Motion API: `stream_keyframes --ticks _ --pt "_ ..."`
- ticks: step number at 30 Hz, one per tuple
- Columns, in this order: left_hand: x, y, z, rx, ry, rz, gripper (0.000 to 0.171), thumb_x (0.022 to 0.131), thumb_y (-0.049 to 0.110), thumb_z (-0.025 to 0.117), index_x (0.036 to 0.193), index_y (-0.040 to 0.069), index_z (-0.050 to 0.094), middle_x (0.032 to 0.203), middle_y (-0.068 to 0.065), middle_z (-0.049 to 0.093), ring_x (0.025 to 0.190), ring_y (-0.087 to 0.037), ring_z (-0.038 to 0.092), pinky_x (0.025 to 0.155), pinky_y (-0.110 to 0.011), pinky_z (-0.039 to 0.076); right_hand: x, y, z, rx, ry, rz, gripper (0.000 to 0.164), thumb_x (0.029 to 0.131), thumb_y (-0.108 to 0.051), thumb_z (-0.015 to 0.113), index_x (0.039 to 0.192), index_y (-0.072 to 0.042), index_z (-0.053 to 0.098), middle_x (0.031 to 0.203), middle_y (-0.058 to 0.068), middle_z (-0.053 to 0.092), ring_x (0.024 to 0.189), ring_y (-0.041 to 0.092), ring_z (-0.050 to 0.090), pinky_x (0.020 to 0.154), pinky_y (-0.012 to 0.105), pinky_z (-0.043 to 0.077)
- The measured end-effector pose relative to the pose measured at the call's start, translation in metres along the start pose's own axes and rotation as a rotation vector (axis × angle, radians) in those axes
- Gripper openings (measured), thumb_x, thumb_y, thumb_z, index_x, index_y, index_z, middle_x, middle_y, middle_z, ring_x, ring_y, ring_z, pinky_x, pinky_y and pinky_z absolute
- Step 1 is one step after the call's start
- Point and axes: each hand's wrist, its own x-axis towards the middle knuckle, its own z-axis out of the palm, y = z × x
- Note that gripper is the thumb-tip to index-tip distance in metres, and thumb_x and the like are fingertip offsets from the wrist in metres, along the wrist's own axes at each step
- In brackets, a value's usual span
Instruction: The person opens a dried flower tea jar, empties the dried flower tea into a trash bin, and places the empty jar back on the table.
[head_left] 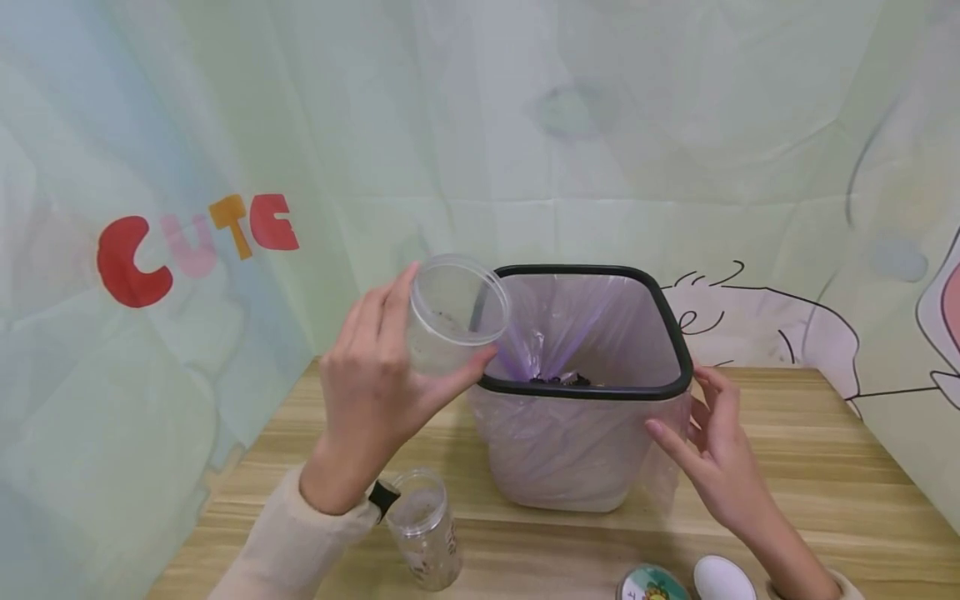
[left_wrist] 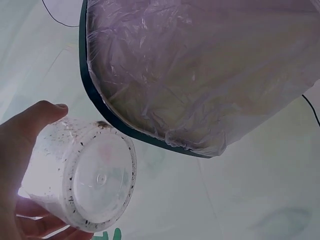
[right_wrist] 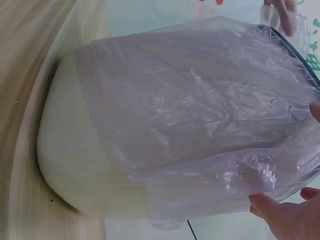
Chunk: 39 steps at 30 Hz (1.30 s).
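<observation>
My left hand [head_left: 375, 358] grips a clear plastic jar [head_left: 450, 354] from its left side, thumb below and fingers above. The jar is tilted, its mouth overlapping the bin's left rim in the head view. Dark specks cling to its wall and base, plain in the left wrist view. The bin [head_left: 570, 454], white with a black rim, stands upright, lined with a translucent purplish bag [left_wrist: 165, 75]. Some dark bits [head_left: 570, 379] lie inside it. My right hand [head_left: 723, 454] holds the bin's right corner, thumb on the bagged front and fingers round the side.
A second clear jar [head_left: 427, 533], upright with printed markings, stands on the wooden table [head_left: 795, 467] below my left wrist. At the front edge are a round lid with a green picture [head_left: 651, 585] and a white oval object [head_left: 723, 579]. A printed cloth backdrop [head_left: 480, 150] rises behind.
</observation>
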Motion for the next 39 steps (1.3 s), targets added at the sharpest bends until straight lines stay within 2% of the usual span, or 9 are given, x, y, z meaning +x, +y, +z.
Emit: stream_keyframes --ticks 4,7,12,17,24,29,33,36,39 --pt "-0.003 0.000 -0.003 0.004 0.006 -0.025 0.092 0.071 0.066 0.073 0.129 -0.004 0.060 0.100 -0.019 0.067 0.085 -0.034 0.064 0.060 -0.046 0.057 -0.003 0.003 -0.002 -0.003 -0.022 0.061 0.075 0.093 -0.002 0.068 0.148 -0.013 0.019 0.155 0.014 0.025 0.135 0.041 0.042 0.097 0.010 0.038" --pt "-0.006 -0.001 -0.007 -0.005 0.004 -0.053 0.091 0.070 0.066 0.073 0.129 -0.004 0.060 0.104 -0.019 0.068 0.088 -0.034 0.065 0.063 -0.047 0.058 -0.006 0.006 -0.004 -0.007 -0.036 0.086 0.074 0.093 -0.004 0.068 0.148 -0.012 0.019 0.156 0.018 0.022 0.135 0.048 0.038 0.096 0.009 0.037" --pt "-0.011 -0.001 -0.014 -0.033 -0.014 -0.106 0.093 0.069 0.067 0.074 0.131 -0.002 0.060 0.109 -0.017 0.068 0.090 -0.033 0.065 0.068 -0.048 0.058 -0.009 0.008 -0.005 -0.012 -0.042 0.096 0.074 0.093 -0.005 0.069 0.149 -0.012 0.021 0.154 0.019 0.022 0.134 0.049 0.039 0.095 0.008 0.037" --pt "-0.017 -0.001 -0.021 -0.087 -0.017 -0.149 0.091 0.071 0.065 0.073 0.130 -0.002 0.060 0.112 -0.014 0.068 0.086 -0.027 0.063 0.064 -0.042 0.056 -0.012 0.010 -0.006 -0.001 -0.047 0.088 0.078 0.092 -0.003 0.069 0.151 -0.016 0.020 0.155 0.017 0.021 0.134 0.050 0.038 0.095 0.008 0.038" --pt "-0.025 0.003 -0.026 -0.136 -0.023 -0.151 0.087 0.073 0.063 0.072 0.126 -0.005 0.060 0.106 -0.012 0.068 0.084 -0.027 0.063 0.062 -0.040 0.055 -0.016 0.013 -0.009 -0.028 -0.063 0.122 0.082 0.093 -0.007 0.070 0.153 -0.018 0.016 0.156 0.021 0.020 0.134 0.054 0.036 0.093 0.006 0.036" --pt "-0.033 0.007 -0.032 -0.183 -0.046 -0.193 0.088 0.074 0.063 0.073 0.127 -0.005 0.058 0.109 -0.012 0.066 0.092 -0.025 0.064 0.072 -0.039 0.057 -0.019 0.014 -0.011 -0.050 -0.072 0.156 0.090 0.094 -0.011 0.070 0.158 -0.019 0.008 0.158 0.022 0.020 0.134 0.053 0.036 0.091 0.006 0.035" --pt "-0.039 0.009 -0.036 -0.209 -0.063 -0.231 0.089 0.074 0.063 0.073 0.130 -0.004 0.056 0.112 -0.011 0.066 0.097 -0.023 0.063 0.080 -0.031 0.053 -0.021 0.015 -0.012 -0.052 -0.074 0.144 0.093 0.093 -0.011 0.071 0.160 -0.022 0.007 0.159 0.018 0.020 0.134 0.050 0.038 0.092 0.006 0.037" --pt "-0.044 0.010 -0.039 -0.215 -0.069 -0.243 0.089 0.074 0.064 0.073 0.130 -0.003 0.056 0.112 -0.009 0.066 0.096 -0.021 0.063 0.082 -0.025 0.051 -0.022 0.016 -0.011 -0.067 -0.074 0.133 0.093 0.093 -0.011 0.071 0.160 -0.025 0.008 0.160 0.015 0.021 0.133 0.047 0.041 0.092 0.007 0.038" --pt "-0.049 0.014 -0.042 -0.222 -0.075 -0.240 0.090 0.074 0.065 0.072 0.129 -0.004 0.056 0.111 -0.009 0.067 0.095 -0.020 0.064 0.079 -0.025 0.052 -0.024 0.016 -0.012 -0.082 -0.083 0.135 0.093 0.093 -0.012 0.071 0.160 -0.028 0.008 0.160 0.014 0.021 0.133 0.047 0.042 0.091 0.008 0.038"
